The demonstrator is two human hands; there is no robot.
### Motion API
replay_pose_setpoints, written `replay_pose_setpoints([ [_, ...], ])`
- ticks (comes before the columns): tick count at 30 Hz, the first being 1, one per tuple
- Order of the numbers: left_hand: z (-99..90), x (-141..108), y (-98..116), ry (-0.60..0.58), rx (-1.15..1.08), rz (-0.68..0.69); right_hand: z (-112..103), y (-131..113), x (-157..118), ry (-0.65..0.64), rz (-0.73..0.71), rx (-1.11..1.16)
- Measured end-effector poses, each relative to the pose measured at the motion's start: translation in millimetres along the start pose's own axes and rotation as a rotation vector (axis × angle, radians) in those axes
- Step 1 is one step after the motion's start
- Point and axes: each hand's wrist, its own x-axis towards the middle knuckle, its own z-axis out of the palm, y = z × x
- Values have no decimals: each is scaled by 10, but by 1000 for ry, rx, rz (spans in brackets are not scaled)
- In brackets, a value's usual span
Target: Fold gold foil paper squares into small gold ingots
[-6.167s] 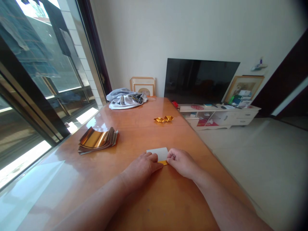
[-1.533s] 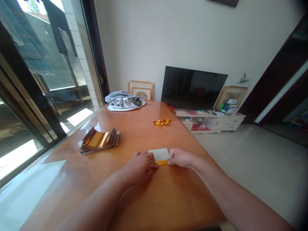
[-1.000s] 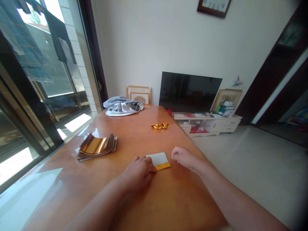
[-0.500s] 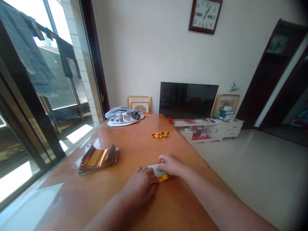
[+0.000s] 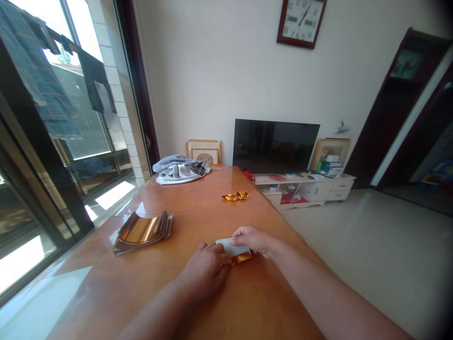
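Here we are at the near end of a glossy orange wooden table (image 5: pixel 198 208), lower centre of the frame, and both hands are in on the action. The left hand (image 5: pixel 205 274) sits curled, its fingertips (image 5: pixel 221 261) right up at the left end of a white rectangular card (image 5: pixel 226 246); whether they are pinching anything, I can't tell from this angle. The right hand (image 5: pixel 253 241) comes across from the right, fingers closed down over the card's right end, clamping it against a gold foil strip (image 5: pixel 242 258) that peeks out along the lower edge. The two hands are close together, nearly meeting around card and foil, just below the middle of the frame. Now the score: up ahead at centre, two small folded gold foil pieces (image 5: pixel 235 195) lie side by side and touching, and they look finished. One more piece is in hand, folded at least partway. Left of centre, a curling stack of copper-gold foil sheets (image 5: pixel 141 231) sits apart from both hands, with plenty left in it. At the far end of the table, a crumpled grey cloth (image 5: pixel 180 174) lies well away from all this.
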Motion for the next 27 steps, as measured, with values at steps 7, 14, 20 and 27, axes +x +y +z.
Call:
replay_pose_setpoints([
  [7,23,29,-76,131,-211,-110,45,8,-52,166,6,303],
  [14,245,117,-162,331,-859,-494,239,99,-171,402,-32,569],
  [20,254,118,-95,270,-1161,-486,568,120,-328,412,-55,814],
  [27,310,120,-281,317,-963,-435,528,132,-536,245,18,649],
])
